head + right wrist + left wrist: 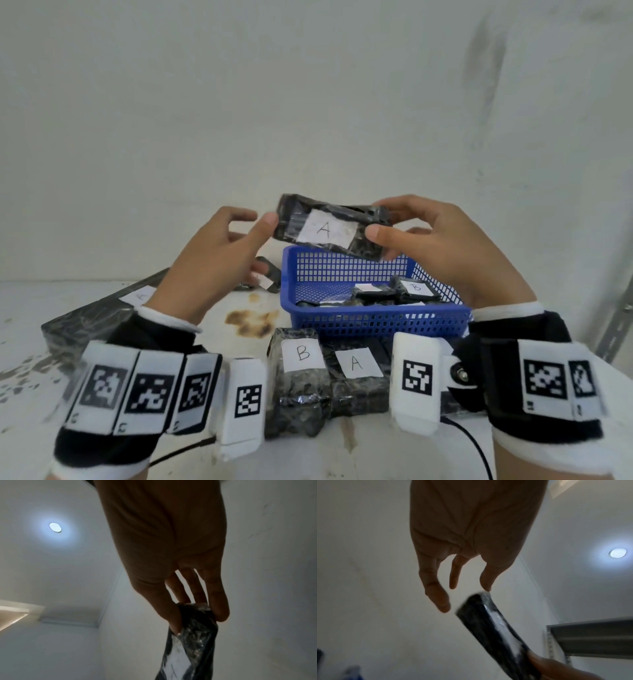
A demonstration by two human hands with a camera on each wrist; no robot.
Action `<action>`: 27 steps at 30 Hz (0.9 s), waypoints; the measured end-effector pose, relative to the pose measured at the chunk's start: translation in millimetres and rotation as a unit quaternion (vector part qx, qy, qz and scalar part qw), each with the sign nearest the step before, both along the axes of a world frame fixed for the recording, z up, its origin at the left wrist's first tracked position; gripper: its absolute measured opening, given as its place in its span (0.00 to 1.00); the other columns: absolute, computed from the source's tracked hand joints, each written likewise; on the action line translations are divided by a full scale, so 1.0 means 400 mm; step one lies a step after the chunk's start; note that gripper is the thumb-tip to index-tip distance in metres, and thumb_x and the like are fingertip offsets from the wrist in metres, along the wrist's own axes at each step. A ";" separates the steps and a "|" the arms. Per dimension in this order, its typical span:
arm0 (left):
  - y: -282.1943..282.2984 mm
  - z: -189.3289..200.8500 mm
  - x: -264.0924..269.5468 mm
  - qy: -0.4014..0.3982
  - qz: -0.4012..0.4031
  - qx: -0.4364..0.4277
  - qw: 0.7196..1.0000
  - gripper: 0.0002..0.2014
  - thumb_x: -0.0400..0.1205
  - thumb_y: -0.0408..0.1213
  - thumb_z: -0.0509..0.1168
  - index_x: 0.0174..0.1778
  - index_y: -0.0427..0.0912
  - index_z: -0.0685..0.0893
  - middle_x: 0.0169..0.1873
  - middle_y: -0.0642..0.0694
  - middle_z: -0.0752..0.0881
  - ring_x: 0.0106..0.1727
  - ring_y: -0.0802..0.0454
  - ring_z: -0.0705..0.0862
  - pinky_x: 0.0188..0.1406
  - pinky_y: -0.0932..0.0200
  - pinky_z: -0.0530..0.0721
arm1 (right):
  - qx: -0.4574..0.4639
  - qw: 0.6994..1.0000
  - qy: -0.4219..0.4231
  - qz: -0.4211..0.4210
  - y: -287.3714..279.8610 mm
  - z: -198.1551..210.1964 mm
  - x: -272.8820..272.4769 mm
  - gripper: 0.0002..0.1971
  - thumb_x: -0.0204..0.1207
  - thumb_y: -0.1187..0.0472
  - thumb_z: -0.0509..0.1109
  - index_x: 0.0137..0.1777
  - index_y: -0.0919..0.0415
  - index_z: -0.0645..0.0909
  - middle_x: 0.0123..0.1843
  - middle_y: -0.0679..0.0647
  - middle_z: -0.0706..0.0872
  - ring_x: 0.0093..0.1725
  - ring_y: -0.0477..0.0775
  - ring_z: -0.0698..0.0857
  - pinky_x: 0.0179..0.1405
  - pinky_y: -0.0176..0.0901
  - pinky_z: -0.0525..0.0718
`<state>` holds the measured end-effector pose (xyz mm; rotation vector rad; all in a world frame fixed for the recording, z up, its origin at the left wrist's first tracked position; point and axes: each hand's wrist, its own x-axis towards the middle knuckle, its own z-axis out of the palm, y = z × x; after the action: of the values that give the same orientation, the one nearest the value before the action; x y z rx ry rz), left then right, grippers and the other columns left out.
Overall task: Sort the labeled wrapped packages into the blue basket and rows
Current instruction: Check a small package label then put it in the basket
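Note:
A black wrapped package labelled A is held in the air above the back rim of the blue basket. My right hand pinches its right end between thumb and fingers; the right wrist view shows this grip on the package. My left hand is at the package's left end with its fingers relaxed and spread. In the left wrist view the left hand only touches the package's corner with the thumb tip. Several black packages lie in the basket, one labelled B.
In front of the basket, a B package and an A package lie side by side. A long black labelled package lies at the left, a small one behind my left hand. A cable runs near the right wrist.

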<state>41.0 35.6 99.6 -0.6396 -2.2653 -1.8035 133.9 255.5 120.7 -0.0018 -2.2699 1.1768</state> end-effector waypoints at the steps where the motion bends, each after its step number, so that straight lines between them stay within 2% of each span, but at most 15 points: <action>1: -0.006 -0.009 -0.015 0.001 0.023 -0.031 0.999 0.20 0.81 0.58 0.63 0.63 0.50 0.77 0.43 0.49 0.87 0.38 0.51 0.90 0.41 0.56 0.87 | -0.008 1.000 -0.009 -0.016 0.014 -0.006 -0.010 0.14 0.76 0.54 0.78 0.61 0.46 0.85 0.53 0.43 0.89 0.38 0.46 0.92 0.39 0.36 0.83; 3: -0.018 -0.028 -0.057 -0.005 0.058 -0.093 0.994 0.21 0.82 0.57 0.63 0.66 0.50 0.75 0.48 0.48 0.85 0.45 0.50 0.89 0.49 0.51 0.86 | -0.014 0.998 -0.042 -0.039 0.042 -0.017 -0.045 0.14 0.77 0.56 0.78 0.62 0.50 0.84 0.52 0.46 0.89 0.35 0.47 0.92 0.35 0.35 0.84; 5: -0.019 -0.045 -0.106 -0.030 0.073 -0.153 0.985 0.24 0.82 0.55 0.63 0.71 0.48 0.71 0.49 0.48 0.84 0.52 0.45 0.87 0.60 0.46 0.83 | -0.009 0.994 -0.091 -0.055 0.067 -0.026 -0.097 0.15 0.76 0.59 0.78 0.62 0.56 0.84 0.50 0.49 0.89 0.34 0.51 0.92 0.37 0.35 0.87; 6: -0.014 -0.052 -0.129 -0.044 0.073 -0.185 0.979 0.26 0.82 0.55 0.63 0.74 0.47 0.69 0.48 0.48 0.83 0.54 0.43 0.86 0.62 0.45 0.82 | -0.001 0.991 -0.115 -0.060 0.080 -0.030 -0.126 0.15 0.76 0.59 0.78 0.61 0.58 0.85 0.50 0.50 0.89 0.35 0.53 0.91 0.40 0.39 0.88; 7: -0.005 -0.058 -0.151 -0.054 0.068 -0.219 0.972 0.28 0.83 0.54 0.63 0.75 0.47 0.66 0.48 0.48 0.83 0.55 0.43 0.85 0.62 0.46 0.81 | 0.016 0.988 -0.140 -0.067 0.091 -0.033 -0.155 0.15 0.75 0.59 0.79 0.60 0.59 0.85 0.50 0.51 0.89 0.38 0.54 0.90 0.40 0.42 0.88; 10: 0.031 -0.085 -0.209 -0.072 0.029 -0.289 0.954 0.26 0.83 0.53 0.63 0.74 0.47 0.67 0.52 0.46 0.84 0.54 0.45 0.84 0.61 0.48 0.82 | 0.107 0.969 -0.207 -0.080 0.110 -0.043 -0.236 0.13 0.75 0.57 0.79 0.57 0.58 0.86 0.54 0.50 0.87 0.51 0.51 0.83 0.38 0.35 0.77; 13: 0.068 -0.108 -0.244 -0.076 -0.017 -0.337 0.938 0.19 0.84 0.52 0.62 0.69 0.52 0.71 0.61 0.45 0.83 0.50 0.50 0.80 0.56 0.53 0.80 | 0.170 0.945 -0.271 -0.071 0.112 -0.060 -0.315 0.17 0.77 0.55 0.78 0.62 0.61 0.87 0.60 0.54 0.88 0.56 0.53 0.82 0.49 0.40 0.77; 15: 0.089 -0.120 -0.255 -0.076 -0.051 -0.354 0.931 0.24 0.84 0.54 0.61 0.75 0.51 0.69 0.65 0.47 0.82 0.58 0.49 0.81 0.59 0.51 0.81 | 0.211 0.925 -0.309 -0.061 0.115 -0.075 -0.362 0.18 0.78 0.52 0.76 0.63 0.63 0.88 0.62 0.57 0.89 0.57 0.56 0.85 0.54 0.47 0.82; 16: 0.098 -0.128 -0.261 -0.071 -0.064 -0.359 0.928 0.26 0.84 0.54 0.61 0.78 0.52 0.68 0.67 0.49 0.81 0.61 0.49 0.81 0.63 0.50 0.81 | 0.221 0.919 -0.324 -0.051 0.119 -0.082 -0.383 0.18 0.78 0.52 0.76 0.63 0.63 0.87 0.60 0.57 0.89 0.55 0.56 0.86 0.53 0.47 0.84; 19: 0.107 -0.145 -0.267 -0.065 -0.079 -0.357 0.929 0.30 0.83 0.53 0.64 0.80 0.54 0.64 0.67 0.52 0.80 0.64 0.51 0.80 0.68 0.46 0.79 | 0.218 0.912 -0.347 -0.019 0.137 -0.091 -0.413 0.16 0.80 0.54 0.75 0.65 0.56 0.85 0.52 0.52 0.86 0.41 0.49 0.82 0.37 0.37 0.81; 21: 0.110 -0.154 -0.276 -0.065 -0.082 -0.347 0.932 0.31 0.82 0.52 0.65 0.81 0.54 0.64 0.66 0.53 0.81 0.63 0.52 0.80 0.68 0.45 0.79 | 0.231 0.902 -0.366 -0.010 0.153 -0.094 -0.429 0.14 0.81 0.53 0.74 0.64 0.53 0.85 0.52 0.50 0.85 0.40 0.49 0.82 0.35 0.36 0.81; 24: 0.113 -0.157 -0.275 -0.065 -0.089 -0.336 0.936 0.30 0.83 0.50 0.65 0.80 0.54 0.63 0.67 0.52 0.82 0.59 0.54 0.80 0.65 0.49 0.80 | 0.247 0.890 -0.383 -0.002 0.168 -0.102 -0.445 0.10 0.82 0.50 0.72 0.60 0.50 0.85 0.50 0.48 0.87 0.38 0.48 0.84 0.39 0.39 0.84; 27: 0.113 -0.159 -0.268 -0.068 -0.099 -0.327 0.938 0.30 0.84 0.49 0.63 0.82 0.54 0.60 0.67 0.53 0.82 0.56 0.56 0.80 0.57 0.55 0.81 | 0.266 0.881 -0.392 0.006 0.171 -0.105 -0.463 0.10 0.81 0.49 0.73 0.59 0.50 0.89 0.57 0.50 0.89 0.46 0.52 0.87 0.55 0.46 0.87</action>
<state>-66.3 81.0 36.0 -0.8865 -3.0086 -1.1514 -51.2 323.7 78.8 -0.3058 -3.2466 0.5427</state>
